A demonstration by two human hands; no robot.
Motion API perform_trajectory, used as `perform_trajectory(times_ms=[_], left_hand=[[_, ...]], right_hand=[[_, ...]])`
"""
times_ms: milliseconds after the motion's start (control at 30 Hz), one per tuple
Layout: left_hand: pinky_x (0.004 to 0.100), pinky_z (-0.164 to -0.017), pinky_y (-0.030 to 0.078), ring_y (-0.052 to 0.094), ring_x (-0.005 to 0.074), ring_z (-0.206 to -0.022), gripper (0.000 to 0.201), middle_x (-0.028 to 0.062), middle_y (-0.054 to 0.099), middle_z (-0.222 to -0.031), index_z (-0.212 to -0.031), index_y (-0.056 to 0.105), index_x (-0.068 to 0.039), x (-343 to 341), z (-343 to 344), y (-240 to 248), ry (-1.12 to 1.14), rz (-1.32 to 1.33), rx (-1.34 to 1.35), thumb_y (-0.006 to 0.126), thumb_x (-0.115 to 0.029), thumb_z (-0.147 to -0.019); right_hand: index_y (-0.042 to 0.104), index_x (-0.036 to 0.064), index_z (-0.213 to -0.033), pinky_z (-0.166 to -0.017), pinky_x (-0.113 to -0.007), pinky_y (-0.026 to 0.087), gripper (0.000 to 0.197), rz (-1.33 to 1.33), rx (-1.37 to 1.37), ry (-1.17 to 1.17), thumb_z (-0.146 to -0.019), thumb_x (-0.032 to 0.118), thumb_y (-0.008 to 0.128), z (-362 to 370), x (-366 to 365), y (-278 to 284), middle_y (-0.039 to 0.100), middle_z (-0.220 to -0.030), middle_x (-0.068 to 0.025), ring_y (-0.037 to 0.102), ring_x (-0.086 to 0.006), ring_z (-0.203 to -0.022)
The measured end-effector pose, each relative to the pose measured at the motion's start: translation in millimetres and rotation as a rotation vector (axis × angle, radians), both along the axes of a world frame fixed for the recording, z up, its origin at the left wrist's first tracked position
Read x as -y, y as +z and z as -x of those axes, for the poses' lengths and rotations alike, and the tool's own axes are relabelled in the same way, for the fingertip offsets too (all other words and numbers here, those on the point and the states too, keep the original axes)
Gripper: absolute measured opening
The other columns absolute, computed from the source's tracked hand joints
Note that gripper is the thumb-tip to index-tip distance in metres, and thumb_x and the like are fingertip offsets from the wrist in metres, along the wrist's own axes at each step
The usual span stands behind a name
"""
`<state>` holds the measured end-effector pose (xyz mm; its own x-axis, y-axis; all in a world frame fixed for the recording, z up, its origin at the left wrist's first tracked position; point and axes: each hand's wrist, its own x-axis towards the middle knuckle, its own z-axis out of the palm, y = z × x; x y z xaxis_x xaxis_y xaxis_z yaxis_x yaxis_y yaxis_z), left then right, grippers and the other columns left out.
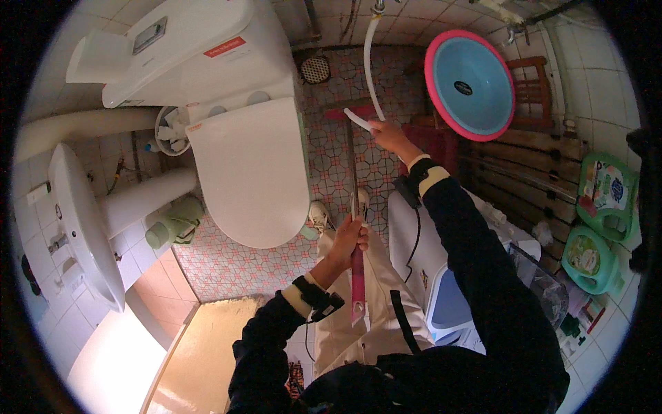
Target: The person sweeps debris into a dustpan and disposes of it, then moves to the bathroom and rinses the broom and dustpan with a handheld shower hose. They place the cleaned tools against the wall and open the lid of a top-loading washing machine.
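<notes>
My left hand [345, 243] is wrapped round the pole of a long-handled floor cleaning tool, just above its pink grip [358, 283]. The pole runs away from me to a flat pinkish-red head [336, 113] on the tiles; whether it is a brush or a squeegee cannot be told. In my right hand [395, 138] is a white hose [372, 65], gripped near its free end. That open end points left, over the tool's head. From my hand the hose loops back to a wall tap [377, 8].
A white toilet [252, 176] stands close on the left, beside a waste bin [172, 131] and a washbasin [83, 228]. At right are a blue-and-pink basin [476, 86], a slatted wooden rack [520, 162] and green detergent bottles [589, 259]. A floor drain [315, 70] lies at the far wall.
</notes>
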<state>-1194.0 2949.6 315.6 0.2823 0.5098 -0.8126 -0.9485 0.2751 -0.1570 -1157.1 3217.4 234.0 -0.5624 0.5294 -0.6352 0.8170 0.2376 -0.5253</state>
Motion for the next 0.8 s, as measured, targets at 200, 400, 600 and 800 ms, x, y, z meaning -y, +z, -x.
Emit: perform_trajectory(times_ms=[200,400,600,800], left_hand=[[0.0211,-0.04,0.031,0.037,0.008,-0.049,0.011,-0.0012,0.038,-0.064,-0.083,0.038,-0.016,1.4,-2.7,1.1,-0.05,0.003,-0.114,0.048,-0.02,-0.086],[0.0211,-0.039,0.03,0.036,0.0079,-0.048,0.009,-0.001,0.038,-0.064,-0.084,0.038,-0.016,5.5,-8.3,-0.5,-0.007,0.03,-0.047,0.046,-0.02,-0.086],[0.0285,-0.047,0.033,0.039,0.0138,-0.053,0.033,0.0027,0.047,-0.071,-0.081,0.05,-0.012,28.3,-15.4,-27.3,-0.001,-0.108,-0.061,0.035,-0.04,-0.088],[0.0263,-0.044,0.03,0.038,0.012,-0.054,0.02,0.0012,0.044,-0.07,-0.085,0.045,-0.014,29.4,-18.7,-29.0,0.083,-0.159,0.027,0.037,-0.032,-0.088]], right_hand=[[0.046,0.0128,-0.119,-0.066,-0.034,0.044,0.035,-0.002,-0.024,0.0,-0.086,0.021,0.042,7.7,5.3,3.7,0.06,-0.092,-0.0108,0.058,-0.0217,-0.074],[0.047,0.0108,-0.118,-0.067,-0.035,0.045,0.034,-0.045,0.087,0.009,-0.086,0.021,0.042,8.3,0.2,-13.7,0.059,-0.093,-0.013,0.058,-0.0237,-0.075],[0.052,0.0078,-0.112,-0.068,-0.035,0.045,0.032,-0.131,0.068,-0.102,-0.084,0.02,0.045,-12.4,-9.9,-22.4,0.059,-0.092,-0.0161,0.057,-0.0281,-0.078],[0.053,0.0072,-0.109,-0.068,-0.037,0.045,0.031,-0.121,0.107,-0.099,-0.083,0.023,0.045,-22.4,-17.4,-31.5,0.058,-0.094,-0.0165,0.057,-0.0285,-0.079]])
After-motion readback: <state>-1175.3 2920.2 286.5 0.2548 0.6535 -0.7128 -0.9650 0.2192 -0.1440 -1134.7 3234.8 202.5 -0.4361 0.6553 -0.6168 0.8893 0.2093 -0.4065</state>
